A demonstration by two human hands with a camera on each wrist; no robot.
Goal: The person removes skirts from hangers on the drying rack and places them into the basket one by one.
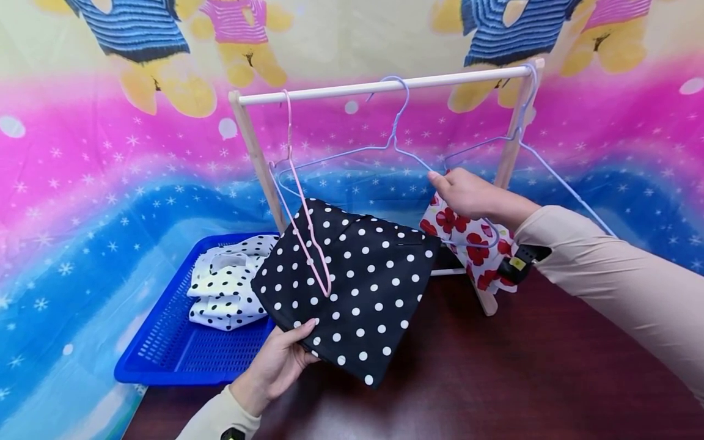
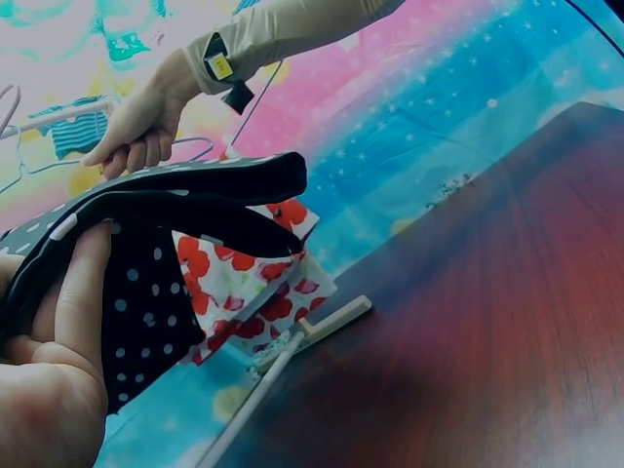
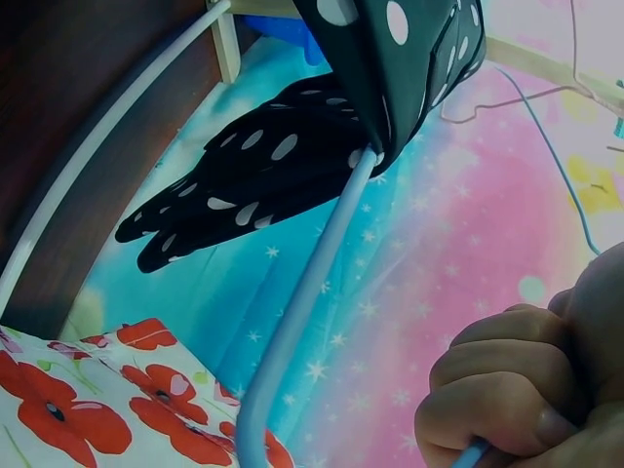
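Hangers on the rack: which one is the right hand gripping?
The middle bluish hanger, with the black polka-dot cloth on it. The right hand holds neither the pink hanger nor the far-right bluish one.

A backdrop (snowflake-printed) rises behind a dark table.

Matt black cloth in my left grip, and a smooth blue hanger, by its look plastic-coated wire, in my right grip, with the pink hanger just as slick! What a contrast: the basket is moulded plastic with a slight sheen, the rack's uprights are matt pale wood, and the dark surface gleams glossy as polished wood!
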